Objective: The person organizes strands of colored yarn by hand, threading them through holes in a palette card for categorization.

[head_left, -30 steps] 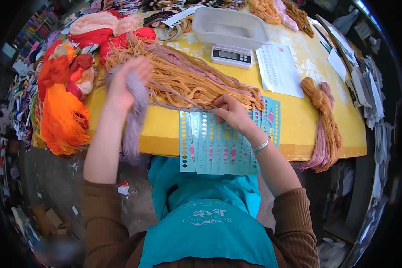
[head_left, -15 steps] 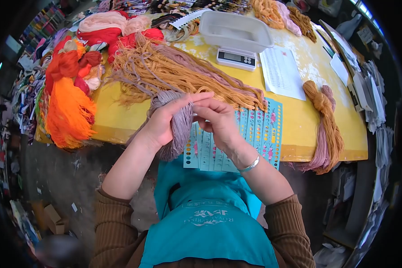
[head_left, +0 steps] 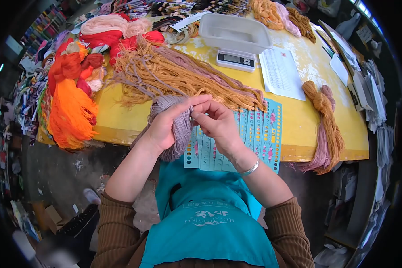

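Note:
A greyish-mauve skein of thread (head_left: pixel 182 134) hangs over my left hand (head_left: pixel 163 127), whose fingers reach through its loop and point right. Against the skein's right side is my right hand (head_left: pixel 216 125), thumb and forefinger pinched together on what looks like a bit of the thread; the exact strand is too small to make out. Below and behind my right hand, several turquoise punched cards (head_left: pixel 274 134) lie overlapping at the table edge. A long bundle of golden-brown thread (head_left: pixel 187 78) stretches across the table just beyond my hands.
On the yellow table (head_left: pixel 109 123) are an orange thread bundle (head_left: pixel 69 111), a digital scale (head_left: pixel 236 60) carrying a plastic tub (head_left: pixel 234 31), a printed sheet (head_left: pixel 281 73) and a knotted golden-brown skein (head_left: pixel 324 116). A person's shoe and dark-clad leg (head_left: pixel 82 219) show at lower left.
My right hand has turned slightly and its fingers have drawn closer into a pinch beside the skein. Another person's leg and shoe have come into view at lower left.

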`<state>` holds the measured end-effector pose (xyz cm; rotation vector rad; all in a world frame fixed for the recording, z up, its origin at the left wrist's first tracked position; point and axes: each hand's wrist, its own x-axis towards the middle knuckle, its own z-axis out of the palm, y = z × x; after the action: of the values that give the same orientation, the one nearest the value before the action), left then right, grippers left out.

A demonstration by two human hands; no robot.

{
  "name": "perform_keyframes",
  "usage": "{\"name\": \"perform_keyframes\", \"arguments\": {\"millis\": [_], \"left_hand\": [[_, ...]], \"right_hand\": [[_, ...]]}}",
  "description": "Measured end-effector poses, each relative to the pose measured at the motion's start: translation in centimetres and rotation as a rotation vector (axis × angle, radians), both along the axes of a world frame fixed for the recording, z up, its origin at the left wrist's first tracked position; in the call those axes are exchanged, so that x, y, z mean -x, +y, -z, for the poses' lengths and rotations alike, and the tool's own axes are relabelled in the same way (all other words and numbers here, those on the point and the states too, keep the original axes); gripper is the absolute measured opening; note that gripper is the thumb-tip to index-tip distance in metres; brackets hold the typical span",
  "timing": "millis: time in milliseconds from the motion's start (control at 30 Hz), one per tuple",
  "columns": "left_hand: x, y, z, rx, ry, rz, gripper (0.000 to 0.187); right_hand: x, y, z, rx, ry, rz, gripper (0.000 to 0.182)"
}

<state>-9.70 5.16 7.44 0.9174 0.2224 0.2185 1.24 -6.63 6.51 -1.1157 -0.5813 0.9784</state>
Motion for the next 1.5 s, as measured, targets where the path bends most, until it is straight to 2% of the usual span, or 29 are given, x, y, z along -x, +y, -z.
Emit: {"name": "perform_keyframes", "arguments": {"millis": [100,200,233,300,433,600,767,933,1133,1300,1500], "left_hand": [[0.2,-0.3,-0.5,-0.021,0.014,-0.008,0.051],[0.5,-0.1,-0.7,-0.007,0.025,-0.02,0.05],[0.6,-0.1,-0.6,0.003,0.016,-0.017,0.05],[0.7,-0.2,-0.6,0.011,0.023,-0.018,0.05],[0.6,-0.2,-0.2,0.001,0.019,-0.016,0.053],[0.6,-0.4,-0.6,-0.01,0.046,-0.033,0.053],[0.9,-0.3,-0.5,0.031,0.021,-0.039,0.049],[1.0,-0.6,-0.4,-0.108,0.128,-0.181,0.046],[0.9,-0.6,-0.6,-0.127,0.146,-0.184,0.046],[1.2,-0.4,-0.8,-0.115,0.153,-0.167,0.046],[1.7,0.7,-0.1,-0.127,0.098,-0.095,0.043]], "right_hand": [[0.2,0.3,0.6,0.007,0.02,0.044,0.004],[-0.4,0.1,0.3,-0.104,0.31,0.102,0.004],[-0.6,-0.1,0.3,-0.104,0.31,0.101,0.004],[-1.0,-0.3,0.4,-0.109,0.433,0.003,0.003],[-0.7,-0.4,0.2,-0.049,0.35,-0.023,0.007],[0.0,-0.4,0.3,0.067,0.023,-0.065,0.006],[0.1,-0.6,0.5,0.03,0.107,0.0,0.004],[0.3,-0.8,0.7,-0.012,0.189,0.027,0.005],[0.3,-0.9,1.1,-0.021,0.205,0.029,0.006],[0.1,-0.9,0.9,-0.082,0.367,-0.001,0.005],[0.0,-0.9,0.1,0.023,0.111,-0.084,0.006]]}}
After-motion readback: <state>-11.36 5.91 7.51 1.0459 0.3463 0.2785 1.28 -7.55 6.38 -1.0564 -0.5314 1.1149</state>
